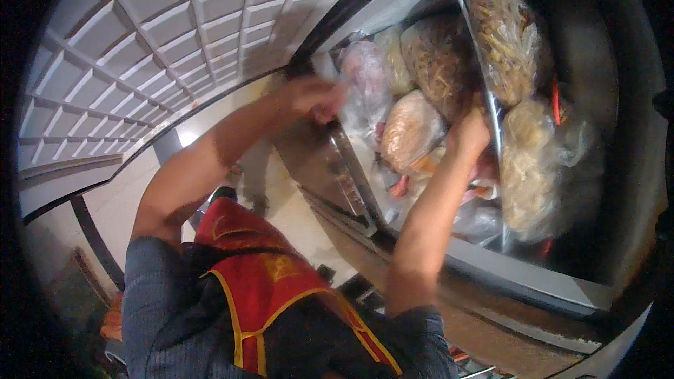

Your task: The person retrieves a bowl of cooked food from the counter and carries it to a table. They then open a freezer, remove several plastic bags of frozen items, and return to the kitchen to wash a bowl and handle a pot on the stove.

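My right hand (471,129) reaches into an open fridge or freezer compartment among plastic-wrapped food; its fingertips are hidden beside a white shelf (495,121). My left hand (321,99) is blurred, fingers curled, near the compartment's front edge; whether it holds anything cannot be told. Between the hands lie a clear bag of pale brown food (413,129) and a bag of darker brown food (437,63). A whitish-pink bag (364,71) is close to my left hand. Bags of yellowish food (503,37) and pale food (529,173) rest on the shelf's far side.
The compartment's light rim (516,271) runs along the lower right. A white gridded panel (174,26) stands at the upper left. A glossy pale floor (284,205) shows below, beside the red apron (263,252) with yellow trim. A red object (556,100) is beyond the shelf.
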The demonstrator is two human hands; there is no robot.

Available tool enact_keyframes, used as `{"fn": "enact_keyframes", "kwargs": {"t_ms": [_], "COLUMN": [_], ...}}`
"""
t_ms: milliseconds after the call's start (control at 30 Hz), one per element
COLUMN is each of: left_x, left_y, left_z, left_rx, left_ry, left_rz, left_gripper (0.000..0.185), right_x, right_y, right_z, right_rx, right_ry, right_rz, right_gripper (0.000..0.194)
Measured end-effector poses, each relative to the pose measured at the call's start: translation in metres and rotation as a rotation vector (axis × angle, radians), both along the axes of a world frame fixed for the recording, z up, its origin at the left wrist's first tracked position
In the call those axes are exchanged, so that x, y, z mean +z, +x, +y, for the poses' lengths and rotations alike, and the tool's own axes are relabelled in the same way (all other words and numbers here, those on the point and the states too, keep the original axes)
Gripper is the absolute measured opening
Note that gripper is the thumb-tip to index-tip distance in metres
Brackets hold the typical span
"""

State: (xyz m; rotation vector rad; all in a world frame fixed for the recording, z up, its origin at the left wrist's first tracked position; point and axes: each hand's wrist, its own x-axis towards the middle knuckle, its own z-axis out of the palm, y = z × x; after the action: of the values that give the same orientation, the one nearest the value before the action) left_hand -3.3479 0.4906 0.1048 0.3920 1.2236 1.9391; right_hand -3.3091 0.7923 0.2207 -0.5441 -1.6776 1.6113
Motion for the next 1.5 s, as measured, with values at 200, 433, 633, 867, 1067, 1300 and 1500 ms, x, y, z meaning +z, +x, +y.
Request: {"fn": "enact_keyframes", "kwargs": {"t_ms": [200,433,633,867,1067,1300,1500], "left_x": [-0.167,-0.218,-0.012,0.016,0.000,-0.010,-0.031], "left_y": [0.143,0.279,0.182,0.171,0.196,0.196,0.236], "left_z": [-0.203,-0.514,-0.460,-0.450,-0.465,-0.431,-0.459], "left_rx": [0.300,1.474,1.662,1.716,1.711,1.740,1.735], "left_ry": [-0.481,-0.204,-0.128,-0.042,-0.057,-0.059,-0.093], "left_rz": [-0.520,-0.424,0.053,-0.033,0.020,-0.012,-0.087], "left_gripper": [0.040,0.037,0.053,0.051,0.047,0.038,0.035], "right_x": [-0.013,-0.108,-0.213,-0.227,-0.218,-0.252,-0.269], "right_y": [0.051,0.166,0.269,0.299,0.306,0.320,0.341], "right_z": [-0.027,-0.098,-0.119,-0.097,-0.084,-0.087,-0.097], "right_rx": [0.008,0.434,0.768,0.772,0.820,0.928,0.975], "right_ry": [0.401,0.199,0.055,-0.200,-0.129,-0.202,-0.209], "right_rz": [0.127,-0.205,-0.731,-0.771,-0.688,-0.655,-0.780], "right_gripper": [0.039,0.030,0.025,0.029,0.026,0.020,0.025]}}
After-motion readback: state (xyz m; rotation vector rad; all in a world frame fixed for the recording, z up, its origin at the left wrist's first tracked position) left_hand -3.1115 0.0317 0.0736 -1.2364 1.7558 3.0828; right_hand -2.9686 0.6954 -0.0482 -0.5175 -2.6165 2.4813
